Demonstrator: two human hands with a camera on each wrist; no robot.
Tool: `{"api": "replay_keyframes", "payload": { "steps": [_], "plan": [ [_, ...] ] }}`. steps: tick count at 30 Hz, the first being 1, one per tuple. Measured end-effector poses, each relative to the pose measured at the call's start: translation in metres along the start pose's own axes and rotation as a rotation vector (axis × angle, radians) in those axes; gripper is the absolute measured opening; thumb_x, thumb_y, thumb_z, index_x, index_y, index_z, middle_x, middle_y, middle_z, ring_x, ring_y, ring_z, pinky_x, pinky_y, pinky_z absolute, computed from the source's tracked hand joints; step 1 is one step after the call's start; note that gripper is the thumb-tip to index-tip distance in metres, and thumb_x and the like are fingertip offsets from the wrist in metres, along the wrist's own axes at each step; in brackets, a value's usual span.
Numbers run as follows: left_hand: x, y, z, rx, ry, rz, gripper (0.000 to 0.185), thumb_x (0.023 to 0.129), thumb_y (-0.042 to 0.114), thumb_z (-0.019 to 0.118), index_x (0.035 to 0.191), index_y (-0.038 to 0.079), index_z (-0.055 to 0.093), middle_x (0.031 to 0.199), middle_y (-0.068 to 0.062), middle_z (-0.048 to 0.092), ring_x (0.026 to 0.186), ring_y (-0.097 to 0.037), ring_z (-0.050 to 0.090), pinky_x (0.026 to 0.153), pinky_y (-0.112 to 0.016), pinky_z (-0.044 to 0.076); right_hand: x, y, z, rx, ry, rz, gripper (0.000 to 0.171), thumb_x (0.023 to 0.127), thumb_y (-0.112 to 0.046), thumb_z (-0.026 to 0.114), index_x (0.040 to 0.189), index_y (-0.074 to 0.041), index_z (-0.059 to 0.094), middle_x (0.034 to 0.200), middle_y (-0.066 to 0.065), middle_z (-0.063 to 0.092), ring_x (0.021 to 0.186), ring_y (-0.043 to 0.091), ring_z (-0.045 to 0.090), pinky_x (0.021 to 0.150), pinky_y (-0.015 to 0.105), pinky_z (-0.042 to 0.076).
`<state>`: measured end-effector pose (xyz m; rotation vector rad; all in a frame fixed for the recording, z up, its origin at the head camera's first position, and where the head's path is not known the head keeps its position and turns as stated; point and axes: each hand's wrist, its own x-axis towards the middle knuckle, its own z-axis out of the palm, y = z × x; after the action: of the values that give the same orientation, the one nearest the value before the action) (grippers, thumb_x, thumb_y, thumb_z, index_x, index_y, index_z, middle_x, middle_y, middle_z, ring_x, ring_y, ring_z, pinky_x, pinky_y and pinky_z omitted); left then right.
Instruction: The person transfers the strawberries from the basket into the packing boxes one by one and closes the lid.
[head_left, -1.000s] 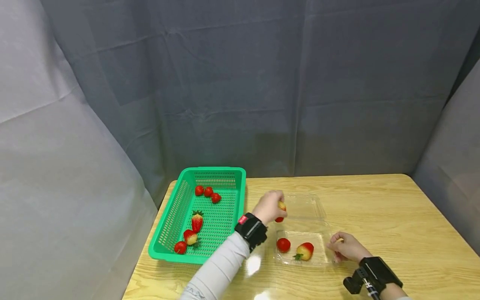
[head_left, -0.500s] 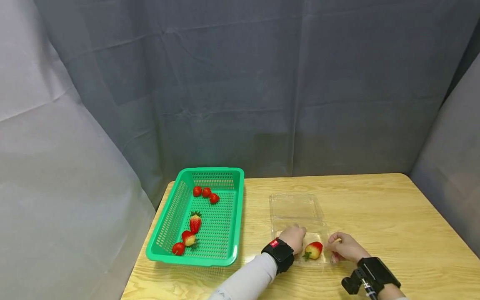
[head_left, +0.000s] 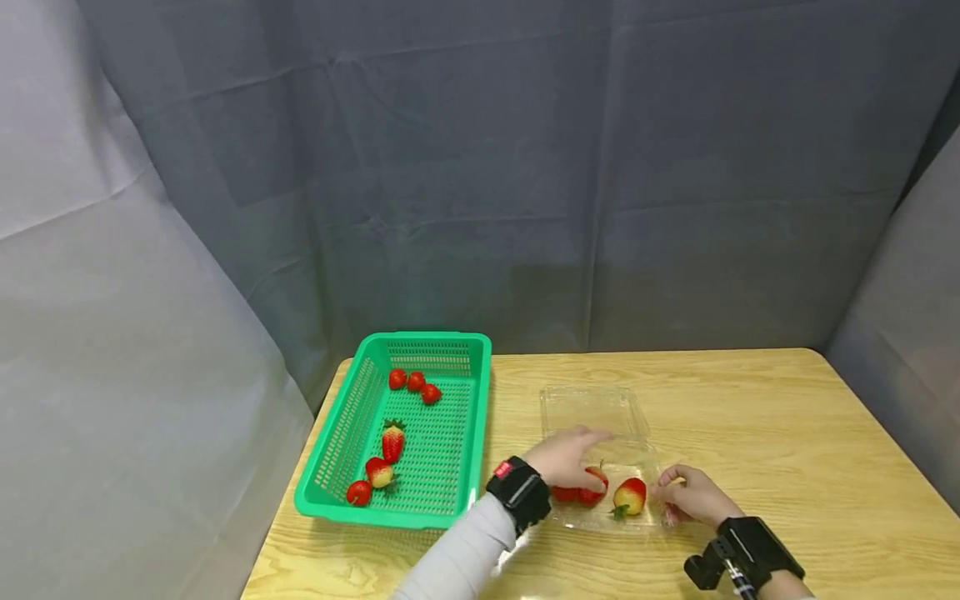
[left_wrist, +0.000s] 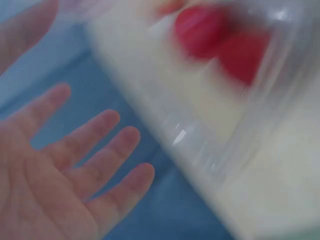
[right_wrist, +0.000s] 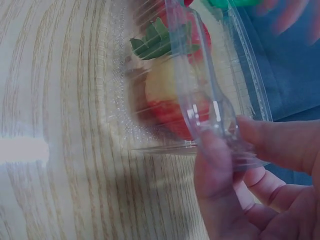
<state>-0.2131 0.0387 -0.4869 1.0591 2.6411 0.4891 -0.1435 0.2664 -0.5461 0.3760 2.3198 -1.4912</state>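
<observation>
Over the left part of a clear plastic clamshell box, my left hand spreads its fingers, holding nothing. In the left wrist view this hand shows straight, parted fingers beside the box. Just under it lies a strawberry next to another red fruit, partly hidden by the hand. To their right, a red and yellow strawberry rests in the box. My right hand pinches the box's right edge between thumb and fingers, as the right wrist view shows at the plastic rim.
Left on the wooden table stands a green plastic basket with several red fruits and strawberries inside. The box's raised lid extends toward the back. A grey curtain hangs behind the table.
My left hand has carried a strawberry into the box and let it go beside the red fruit, then drawn back with fingers spread. The red and yellow strawberry has shifted right. The right hand keeps its hold.
</observation>
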Motion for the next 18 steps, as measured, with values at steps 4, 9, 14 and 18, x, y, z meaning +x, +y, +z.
{"api": "replay_keyframes", "payload": {
  "steps": [4,9,14,18],
  "plan": [
    [-0.027,-0.045,-0.067,-0.131,0.194,-0.134,0.073,0.075,0.029,0.073,0.138,0.018,0.039,0.140,-0.007,0.040,0.127,-0.024,0.038,0.098,-0.040,0.037,-0.002,0.000,-0.001,-0.004,-0.001,-0.013,0.018,0.087,-0.008,0.057,0.093,0.004,0.044,0.056,0.006,0.052,0.047,0.016,0.052,0.049,0.028,0.041],
    [-0.056,-0.137,-0.094,-0.122,0.323,-0.495,0.065,0.071,0.025,0.075,0.128,0.010,0.049,0.129,-0.017,0.045,0.114,-0.039,0.043,0.083,-0.048,0.045,-0.004,-0.001,-0.002,0.021,-0.009,-0.013,0.018,0.088,-0.007,0.056,0.094,0.005,0.043,0.056,0.005,0.051,0.047,0.015,0.052,0.049,0.028,0.043],
    [-0.087,-0.195,-0.079,-0.081,0.243,-0.803,0.042,0.072,0.014,0.071,0.108,-0.004,0.060,0.104,-0.025,0.056,0.091,-0.043,0.053,0.076,-0.047,0.046,-0.004,-0.001,-0.001,0.020,-0.017,-0.017,0.019,0.088,-0.007,0.055,0.095,0.005,0.042,0.056,0.006,0.052,0.047,0.015,0.052,0.049,0.029,0.043],
    [-0.097,-0.226,-0.051,-0.089,0.185,-0.872,0.017,0.070,0.004,0.069,0.085,-0.004,0.066,0.086,-0.022,0.063,0.076,-0.035,0.060,0.065,-0.044,0.050,-0.003,0.000,-0.001,0.015,-0.026,-0.013,0.020,0.089,-0.007,0.055,0.095,0.005,0.042,0.056,0.006,0.052,0.047,0.015,0.052,0.049,0.029,0.042]
  ]
}}
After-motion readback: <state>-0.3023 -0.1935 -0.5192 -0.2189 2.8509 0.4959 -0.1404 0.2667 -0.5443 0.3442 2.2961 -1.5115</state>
